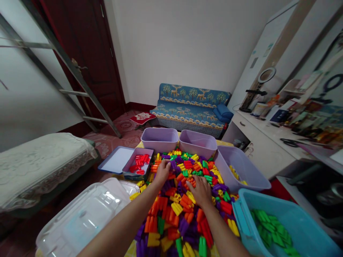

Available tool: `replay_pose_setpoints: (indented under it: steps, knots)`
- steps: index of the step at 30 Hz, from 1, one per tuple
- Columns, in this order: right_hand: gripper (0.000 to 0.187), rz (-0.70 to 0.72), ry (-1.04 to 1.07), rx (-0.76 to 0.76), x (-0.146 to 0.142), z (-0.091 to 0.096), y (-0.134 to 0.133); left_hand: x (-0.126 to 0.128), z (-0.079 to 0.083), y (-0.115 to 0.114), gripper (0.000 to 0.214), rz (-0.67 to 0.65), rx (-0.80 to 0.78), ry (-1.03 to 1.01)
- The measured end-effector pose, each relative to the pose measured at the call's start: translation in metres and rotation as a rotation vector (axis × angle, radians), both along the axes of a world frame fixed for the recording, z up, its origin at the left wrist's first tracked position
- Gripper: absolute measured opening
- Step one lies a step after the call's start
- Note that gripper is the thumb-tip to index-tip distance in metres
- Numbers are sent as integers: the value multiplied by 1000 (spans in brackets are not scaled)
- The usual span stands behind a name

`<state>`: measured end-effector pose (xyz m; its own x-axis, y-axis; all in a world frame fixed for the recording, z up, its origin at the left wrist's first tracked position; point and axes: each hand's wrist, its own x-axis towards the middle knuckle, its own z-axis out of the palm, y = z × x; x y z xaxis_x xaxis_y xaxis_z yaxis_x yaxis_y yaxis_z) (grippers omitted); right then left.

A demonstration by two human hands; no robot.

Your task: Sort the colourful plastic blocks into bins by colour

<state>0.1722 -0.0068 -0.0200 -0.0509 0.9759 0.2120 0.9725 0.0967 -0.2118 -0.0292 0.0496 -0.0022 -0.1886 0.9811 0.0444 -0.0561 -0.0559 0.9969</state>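
Observation:
A thick heap of plastic building blocks (177, 208) in red, orange, yellow, green and purple covers the table in front of me. My left hand (162, 174) is over the heap's far left part, thumb and fingers drawn together beside purple blocks (174, 167); whatever lies between the fingertips is hidden. Lower and to the right, my right hand (201, 190) has its thumb and fingers closed about an orange block (191, 182). A tin box (138, 175) with red blocks (140, 161) stands left of my left hand, its lid (117, 159) folded open.
Two lilac bins (160, 144) (197, 148) stand behind the heap. Another lilac bin (241, 169) at right holds a few yellow blocks. Nearer, a blue bin (248, 214) contains green blocks (273, 228). A clear plastic lid (83, 217) lies at left. A sofa (190, 107) is beyond.

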Motion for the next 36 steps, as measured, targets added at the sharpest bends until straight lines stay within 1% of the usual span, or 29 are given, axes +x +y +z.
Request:
replay_pose_setpoints:
  steps: [3, 6, 9, 12, 16, 19, 23, 28, 36]
  knots:
    - [45, 1, 2, 6, 0, 0, 0, -7, 0, 3, 16, 6, -91, -201]
    - [44, 4, 2, 3, 0, 2, -1, -15, 6, 9, 23, 22, -136, -371]
    - [45, -2, 1, -4, -1, 3, -1, -26, 19, 22, 30, 58, -146, -504]
    - [45, -3, 1, -7, -1, 4, -1, -41, 35, 42, 31, 100, -141, -605]
    - [44, -7, 2, -16, -2, 4, -2, -60, 55, 66, 31, 151, -136, -685]
    - [45, -11, 4, -13, -2, 3, -2, -68, 64, 75, 33, 159, -152, -715]
    - [46, -15, 7, -7, -1, 2, -1, -69, 67, 76, 33, 129, -161, -745]
    - [43, -12, 19, -13, -2, 4, -2, -65, 66, 72, 30, 96, -144, -772]
    - [41, -14, 25, -19, -2, 5, -2, -66, 66, 71, 34, 79, -129, -789]
